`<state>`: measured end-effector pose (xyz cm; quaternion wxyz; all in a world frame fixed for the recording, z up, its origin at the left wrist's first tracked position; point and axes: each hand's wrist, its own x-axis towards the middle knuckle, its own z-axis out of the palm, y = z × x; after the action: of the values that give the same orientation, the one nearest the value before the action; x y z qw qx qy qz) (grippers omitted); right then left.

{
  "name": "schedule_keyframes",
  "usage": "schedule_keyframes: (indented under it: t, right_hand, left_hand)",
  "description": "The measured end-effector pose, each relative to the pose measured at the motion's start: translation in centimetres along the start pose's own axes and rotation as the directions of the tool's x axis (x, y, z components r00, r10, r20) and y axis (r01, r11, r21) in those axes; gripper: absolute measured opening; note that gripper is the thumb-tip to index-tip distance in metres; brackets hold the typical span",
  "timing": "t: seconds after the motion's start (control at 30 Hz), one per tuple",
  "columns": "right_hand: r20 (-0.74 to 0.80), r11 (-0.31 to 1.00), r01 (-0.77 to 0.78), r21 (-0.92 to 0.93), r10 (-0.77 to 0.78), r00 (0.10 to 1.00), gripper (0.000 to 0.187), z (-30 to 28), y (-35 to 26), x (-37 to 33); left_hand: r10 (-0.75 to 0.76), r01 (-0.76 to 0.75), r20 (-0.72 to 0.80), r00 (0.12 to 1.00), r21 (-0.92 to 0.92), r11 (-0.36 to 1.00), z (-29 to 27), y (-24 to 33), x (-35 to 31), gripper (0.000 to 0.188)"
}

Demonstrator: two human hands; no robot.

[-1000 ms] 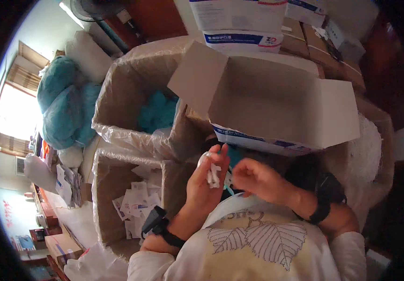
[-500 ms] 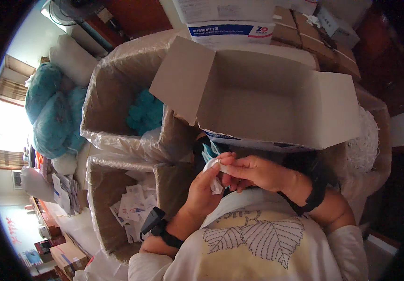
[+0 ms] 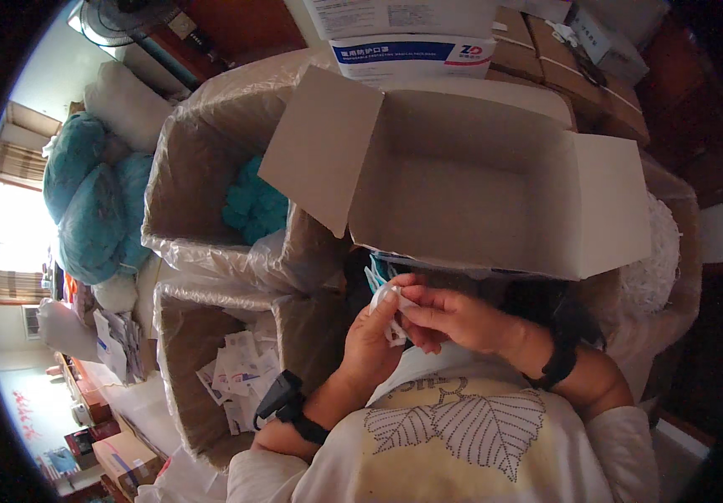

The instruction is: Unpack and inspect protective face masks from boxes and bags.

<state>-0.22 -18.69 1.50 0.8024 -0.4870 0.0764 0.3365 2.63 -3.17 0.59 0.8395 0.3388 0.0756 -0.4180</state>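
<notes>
A small white piece point(image 3: 397, 333), soft and crumpled, is at the centre of the frame, a little below the open box. The left hand point(image 3: 368, 342) presses it with the thumb against the fingers, and the right hand point(image 3: 463, 318) appears to pinch its upper part between thumb and fingers. A second ago this piece lay in the left palm, and the right hand was apart and blurred; now the two hands meet, so the work has passed from one hand holding to both hands handling the same piece.

Just above the fingers is a folded turquoise piece point(image 3: 377, 273). Whether it is joined to the white one, I cannot tell. The curled right fingers hide part of the white piece, and its shape is not clear.

Further up, the open box point(image 3: 466, 197) hides what is under it. At left of centre, one lined carton point(image 3: 178, 180) has turquoise pieces point(image 3: 254, 205), and below it another carton point(image 3: 178, 352) has white packets point(image 3: 246, 369). Toward the right edge, a heap of white strands point(image 3: 655, 256) is partly covered by the box flap.
</notes>
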Motion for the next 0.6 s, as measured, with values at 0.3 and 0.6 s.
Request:
schedule_keyframes:
  t: [0.3, 0.6]
  right_hand:
    - [0.068, 0.993, -0.005, 0.114, -0.003, 0.998, 0.026, -0.3, 1.1, 0.7]
    - [0.088, 0.691, 0.211, -0.692, -0.209, 0.974, 0.028, 0.0, -0.3, -2.2]
  left_hand:
    - [-0.072, 0.071, 0.053, 0.996, 0.021, 0.997, -0.9, 0.1, 0.6, 0.035]
    - [0.005, -0.031, -0.060, 0.998, -0.431, 0.902, -0.6, 0.0, -0.2, 0.017]
